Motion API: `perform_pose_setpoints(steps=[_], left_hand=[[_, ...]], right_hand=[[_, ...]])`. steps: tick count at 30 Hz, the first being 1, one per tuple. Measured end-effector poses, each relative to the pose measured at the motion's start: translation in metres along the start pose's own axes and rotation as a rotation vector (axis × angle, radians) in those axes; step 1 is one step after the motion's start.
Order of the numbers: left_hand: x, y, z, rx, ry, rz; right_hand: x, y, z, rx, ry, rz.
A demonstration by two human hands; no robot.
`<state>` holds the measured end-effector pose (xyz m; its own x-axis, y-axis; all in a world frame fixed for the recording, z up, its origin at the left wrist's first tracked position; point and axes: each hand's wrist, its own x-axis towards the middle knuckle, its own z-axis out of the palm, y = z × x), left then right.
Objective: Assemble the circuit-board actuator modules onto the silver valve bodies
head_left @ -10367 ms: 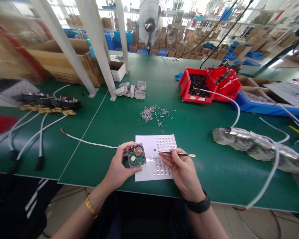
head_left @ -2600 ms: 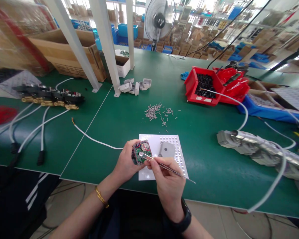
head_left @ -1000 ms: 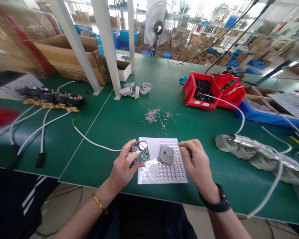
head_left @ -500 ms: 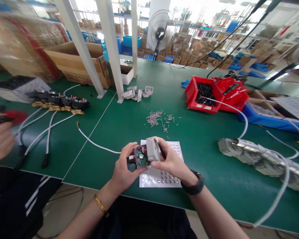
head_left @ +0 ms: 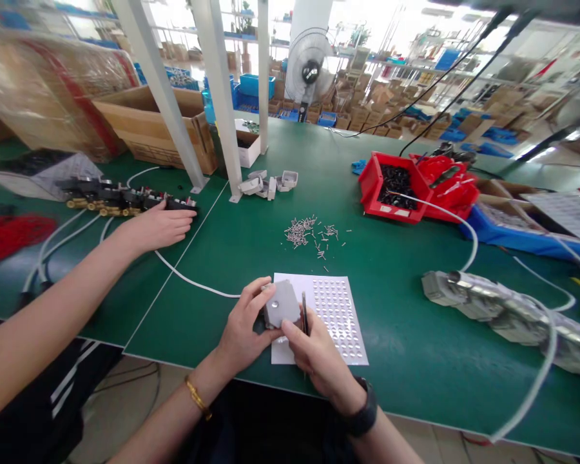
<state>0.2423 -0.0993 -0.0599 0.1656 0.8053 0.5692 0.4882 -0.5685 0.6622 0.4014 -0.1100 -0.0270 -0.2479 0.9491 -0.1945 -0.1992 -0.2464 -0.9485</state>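
My left hand (head_left: 244,328) grips a small grey box-shaped housing (head_left: 283,303) by its left side. A grey cover with a small round spot on top now hides the circuit board inside. My right hand (head_left: 321,357) is closed around a slim dark pen-like tool (head_left: 305,314), pointing up, while its thumb touches the cover's lower right edge. Leftwards from the housing runs a white cable (head_left: 193,281). Underneath both hands lies a white sheet (head_left: 283,354) with rows of clear round dots. Small screws (head_left: 299,232) are heaped just beyond the sheet.
Another person's hand (head_left: 167,225) reaches over black-and-gold assemblies (head_left: 111,196) at left. Loose grey covers (head_left: 270,185) lie near a white post (head_left: 222,96). To the right are a red bin (head_left: 374,187) of black parts and a row of grey housings (head_left: 493,309).
The grey cover, tilted in my right hand before, has come down over the open housing. The other person's hand has reached in from the left to the black-and-gold assemblies; red material lies at left.
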Motion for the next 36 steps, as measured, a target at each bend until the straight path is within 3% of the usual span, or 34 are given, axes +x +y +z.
perform_pose_setpoints(steps=[2, 4, 9, 13, 19, 23, 26, 30, 33, 36], left_hand=[[0.0, 0.003, -0.003, -0.031, -0.029, 0.015], [0.003, 0.006, -0.007, -0.096, -0.072, -0.006], [0.033, 0.014, -0.015, -0.199, -0.153, -0.331], [0.054, 0.014, -0.019, -0.134, -0.329, -0.403], [0.055, 0.013, -0.017, -0.173, -0.309, -0.449], [0.047, 0.011, -0.015, -0.171, -0.271, -0.462], [0.032, 0.013, -0.02, -0.14, -0.187, -0.354], [0.006, 0.012, -0.028, 0.005, -0.11, -0.192], [0.001, 0.012, -0.018, 0.019, -0.101, -0.386], [0.009, 0.014, 0.0, -0.136, -0.213, -0.583]], right_hand=[[-0.003, 0.004, 0.007, 0.175, -0.008, 0.128], [-0.005, 0.005, 0.011, 0.26, -0.001, 0.167], [-0.009, 0.005, 0.017, 0.328, 0.032, 0.176], [-0.012, 0.003, 0.022, 0.375, 0.078, 0.173], [-0.011, 0.005, 0.024, 0.401, 0.079, 0.185], [-0.008, 0.009, 0.022, 0.305, 0.108, 0.173], [-0.003, 0.004, 0.008, 0.076, 0.041, 0.02], [0.012, -0.011, -0.028, -0.712, -0.131, -0.564], [0.025, -0.018, -0.053, -1.34, -0.217, -0.91], [0.029, -0.017, -0.065, -1.672, -0.305, -1.064]])
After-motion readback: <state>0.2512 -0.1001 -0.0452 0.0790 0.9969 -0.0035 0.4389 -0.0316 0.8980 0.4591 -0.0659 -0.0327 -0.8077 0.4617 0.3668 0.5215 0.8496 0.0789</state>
